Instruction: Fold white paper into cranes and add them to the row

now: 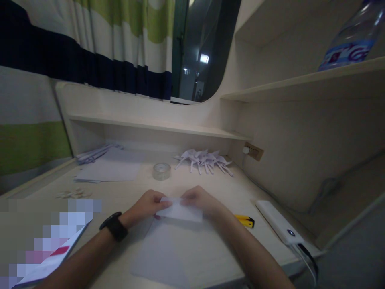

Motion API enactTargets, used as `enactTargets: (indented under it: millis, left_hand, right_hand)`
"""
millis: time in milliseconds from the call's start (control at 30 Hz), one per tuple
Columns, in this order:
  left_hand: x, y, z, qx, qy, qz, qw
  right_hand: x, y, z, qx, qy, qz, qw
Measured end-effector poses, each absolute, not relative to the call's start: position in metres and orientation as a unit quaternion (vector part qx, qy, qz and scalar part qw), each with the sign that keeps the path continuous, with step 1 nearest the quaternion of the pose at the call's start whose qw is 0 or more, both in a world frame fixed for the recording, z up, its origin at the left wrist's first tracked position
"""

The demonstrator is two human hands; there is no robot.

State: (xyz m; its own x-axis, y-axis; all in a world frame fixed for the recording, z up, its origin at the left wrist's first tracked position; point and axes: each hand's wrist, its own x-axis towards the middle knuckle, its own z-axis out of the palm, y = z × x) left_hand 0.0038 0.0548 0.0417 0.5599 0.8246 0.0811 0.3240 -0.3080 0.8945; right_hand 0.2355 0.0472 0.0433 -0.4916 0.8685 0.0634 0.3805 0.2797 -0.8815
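A small folded piece of white paper point(183, 212) is held up over the desk between both hands. My left hand point(150, 206), with a black watch on its wrist, pinches the paper's left end between thumb and fingers. At the upper right edge, my right hand point(200, 200) grips the same paper; its fingertips are partly hidden. Below them a larger white sheet point(162, 253) lies flat on the desk. A yellow and black tool point(246, 221), perhaps a utility knife, shows partly behind my right forearm.
Behind the hands stands a roll of clear tape point(161, 171). Folded paper pinwheels point(204, 158) lie at the back, paper sheets point(110, 164) at the back left. Small pale pieces point(73, 194) and a pixelated device point(51, 245) are left, a white power bank point(278, 222) with cables right.
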Motion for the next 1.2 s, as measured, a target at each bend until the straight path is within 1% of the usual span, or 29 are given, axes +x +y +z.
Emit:
enactTargets:
  millis: [133, 267, 333, 467, 533, 633, 833, 1000, 1200]
  left_hand:
    - [0.004, 0.052, 0.044, 0.767, 0.361, 0.288, 0.446]
    - [0.003, 0.051, 0.046, 0.779, 0.331, 0.293, 0.444]
    - [0.002, 0.053, 0.045, 0.773, 0.342, 0.311, 0.434]
    - [0.000, 0.058, 0.043, 0.728, 0.403, 0.352, 0.429]
    - [-0.002, 0.059, 0.043, 0.710, 0.417, 0.357, 0.443]
    - [-0.004, 0.059, 0.044, 0.688, 0.405, 0.353, 0.488]
    - [-0.006, 0.055, 0.050, 0.668, 0.356, 0.347, 0.554]
    - [-0.007, 0.055, 0.050, 0.629, 0.300, 0.345, 0.629]
    - [-0.009, 0.058, 0.048, 0.597, 0.291, 0.365, 0.652]
  right_hand:
    - [0.240, 0.047, 0.046, -0.435, -0.727, 0.451, 0.281]
    - [0.240, 0.046, 0.045, -0.421, -0.734, 0.459, 0.272]
    - [0.237, 0.046, 0.044, -0.416, -0.715, 0.471, 0.305]
    - [0.231, 0.047, 0.042, -0.439, -0.610, 0.520, 0.406]
    - [0.229, 0.049, 0.039, -0.442, -0.561, 0.554, 0.428]
    - [0.228, 0.051, 0.036, -0.426, -0.535, 0.591, 0.429]
    - [0.233, 0.053, 0.035, -0.371, -0.535, 0.635, 0.415]
    - [0.235, 0.055, 0.032, -0.342, -0.524, 0.660, 0.415]
    - [0.234, 0.056, 0.027, -0.338, -0.513, 0.668, 0.420]
